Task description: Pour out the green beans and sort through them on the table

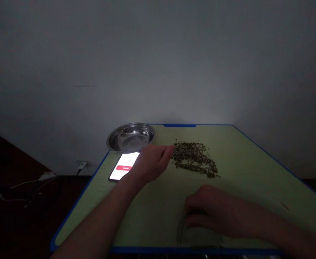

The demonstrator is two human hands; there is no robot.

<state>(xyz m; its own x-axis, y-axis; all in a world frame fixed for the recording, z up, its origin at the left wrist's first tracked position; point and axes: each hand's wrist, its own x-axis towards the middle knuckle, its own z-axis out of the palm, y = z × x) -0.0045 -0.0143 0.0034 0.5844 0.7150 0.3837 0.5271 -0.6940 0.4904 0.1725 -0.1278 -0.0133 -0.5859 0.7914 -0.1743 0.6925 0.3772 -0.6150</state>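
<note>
Small dark green bean-like grains (192, 158) lie spread in a patch on the pale green table (244, 158). My left hand (155, 162) is closed at the left edge of this patch, thumb and fingertips pressed together. Anything inside its fingers is hidden. Close to the front edge my right hand (206, 207) is closed too, fingers curled down over a see-through container (198, 235). That container is dim and partly covered by the hand. Whether the right fingers hold grains or touch the rim, I cannot make out.
A shiny steel bowl (114, 140) stands at the back left corner. In front of it lies a phone (120, 171) with a lit screen, partly behind my left forearm. A thin brown sliver (285, 206) lies at the right. Cables (25, 183) run along the floor.
</note>
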